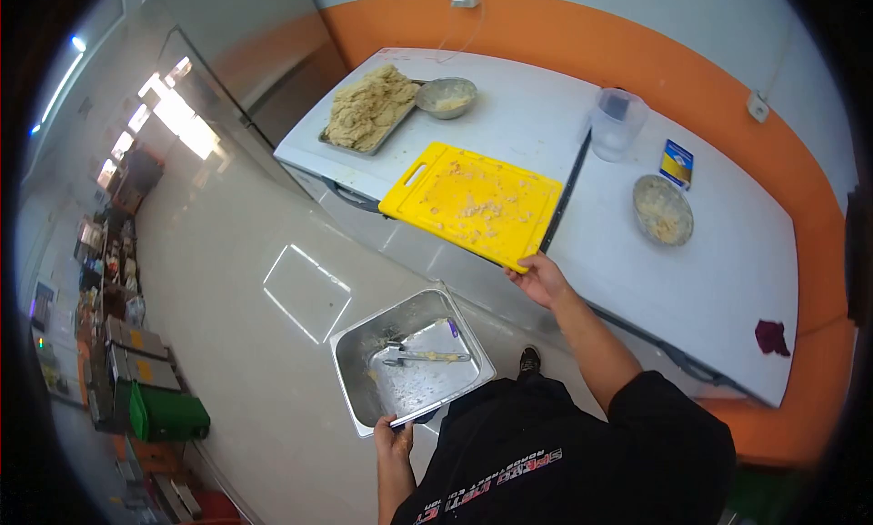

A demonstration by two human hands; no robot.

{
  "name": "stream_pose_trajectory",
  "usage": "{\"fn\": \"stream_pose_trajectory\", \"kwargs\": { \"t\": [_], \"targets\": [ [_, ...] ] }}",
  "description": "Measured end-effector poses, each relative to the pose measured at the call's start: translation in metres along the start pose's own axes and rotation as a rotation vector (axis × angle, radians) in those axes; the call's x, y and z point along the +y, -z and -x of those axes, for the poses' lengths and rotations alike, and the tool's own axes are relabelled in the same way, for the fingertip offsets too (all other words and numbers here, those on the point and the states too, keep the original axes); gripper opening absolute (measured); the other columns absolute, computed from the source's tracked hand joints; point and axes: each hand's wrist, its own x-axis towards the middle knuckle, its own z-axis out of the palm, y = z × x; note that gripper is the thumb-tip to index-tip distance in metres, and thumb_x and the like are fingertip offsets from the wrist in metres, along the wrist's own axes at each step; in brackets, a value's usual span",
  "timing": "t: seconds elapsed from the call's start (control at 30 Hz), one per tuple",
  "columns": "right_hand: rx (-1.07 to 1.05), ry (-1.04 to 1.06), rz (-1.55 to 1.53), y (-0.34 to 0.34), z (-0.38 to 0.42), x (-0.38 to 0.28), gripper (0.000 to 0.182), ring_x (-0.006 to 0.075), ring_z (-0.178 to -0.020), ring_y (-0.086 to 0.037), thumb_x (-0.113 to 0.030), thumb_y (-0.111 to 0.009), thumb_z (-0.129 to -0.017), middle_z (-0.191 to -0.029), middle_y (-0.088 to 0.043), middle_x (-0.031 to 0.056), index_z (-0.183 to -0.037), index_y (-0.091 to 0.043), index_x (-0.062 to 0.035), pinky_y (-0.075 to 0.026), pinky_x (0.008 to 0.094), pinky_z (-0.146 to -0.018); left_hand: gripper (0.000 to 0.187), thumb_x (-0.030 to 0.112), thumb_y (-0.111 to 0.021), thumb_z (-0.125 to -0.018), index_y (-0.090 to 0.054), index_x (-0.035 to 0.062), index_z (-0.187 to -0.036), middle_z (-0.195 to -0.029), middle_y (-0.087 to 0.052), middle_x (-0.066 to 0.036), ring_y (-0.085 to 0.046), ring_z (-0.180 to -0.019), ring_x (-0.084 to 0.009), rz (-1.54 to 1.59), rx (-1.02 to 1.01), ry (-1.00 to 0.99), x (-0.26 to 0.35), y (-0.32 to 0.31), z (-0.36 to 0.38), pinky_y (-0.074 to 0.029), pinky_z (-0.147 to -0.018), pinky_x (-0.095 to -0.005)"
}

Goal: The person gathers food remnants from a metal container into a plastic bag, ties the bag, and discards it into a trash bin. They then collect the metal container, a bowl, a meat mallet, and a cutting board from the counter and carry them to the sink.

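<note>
My left hand grips the near rim of a deep steel pan, held over the floor. Inside the pan lies a metal tool with residue on it. My right hand holds the near right corner of a yellow cutting board, which is scattered with small pale bits and lies over the front edge of the white table. Behind the board are a tray heaped with pale dough-like mass and a metal bowl.
On the right white worktop stand a clear plastic container, a blue and yellow box, a second bowl and a dark red cloth. A green bin is at the lower left.
</note>
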Motion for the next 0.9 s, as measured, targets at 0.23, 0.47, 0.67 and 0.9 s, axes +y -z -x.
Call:
{"fn": "stream_pose_trajectory", "kwargs": {
  "t": [0.23, 0.47, 0.67, 0.9],
  "targets": [
    [0.082, 0.122, -0.007, -0.011, 0.198, 0.033, 0.048, 0.0255, -0.091, -0.060, -0.002, -0.055, -0.078, -0.113, -0.060, 0.0144, -0.125, -0.048, -0.0005, -0.051, 0.0349, -0.079, 0.027, 0.010, -0.049, -0.079, -0.045, -0.0036, -0.102, -0.104, -0.051, -0.019, -0.058, -0.088, -0.0368, -0.388, -0.181, 0.180, 0.035, 0.001, -0.008, -0.058, -0.072, -0.0425],
    [0.303, 0.377, -0.132, -0.033, 0.392, 0.097, 0.049, 0.0262, -0.092, -0.064, 0.000, -0.054, -0.076, -0.114, -0.062, 0.0153, -0.125, -0.050, 0.0000, -0.054, 0.0346, -0.079, 0.031, 0.002, -0.048, -0.079, -0.043, -0.0020, -0.110, -0.110, -0.046, -0.017, -0.050, -0.103, -0.0364, -0.634, -0.246, 0.312, -0.001, -0.004, 0.035, -0.048, -0.089, -0.0535],
    [0.469, 0.535, -0.183, -0.025, 0.545, 0.158, 0.053, 0.0274, -0.095, -0.064, 0.001, -0.053, -0.075, -0.114, -0.062, 0.0148, -0.127, -0.048, -0.0005, -0.054, 0.0373, -0.079, 0.034, 0.002, -0.048, -0.079, -0.042, -0.0014, -0.113, -0.111, -0.045, -0.017, -0.052, -0.102, -0.0370, -0.814, -0.366, 0.483, -0.083, 0.026, 0.078, -0.050, -0.087, -0.0527],
    [0.657, 0.670, -0.273, -0.044, 0.746, 0.229, 0.051, 0.0260, -0.078, -0.064, -0.002, -0.058, -0.072, -0.101, -0.064, 0.0157, -0.123, -0.050, 0.0017, -0.052, 0.0352, -0.070, 0.040, 0.001, -0.044, -0.083, -0.039, -0.0042, -0.122, -0.121, -0.045, -0.022, -0.048, -0.114, -0.0374, -1.085, -0.500, 0.641, -0.201, 0.116, 0.180, -0.041, -0.101, -0.0511]
  ]
}}
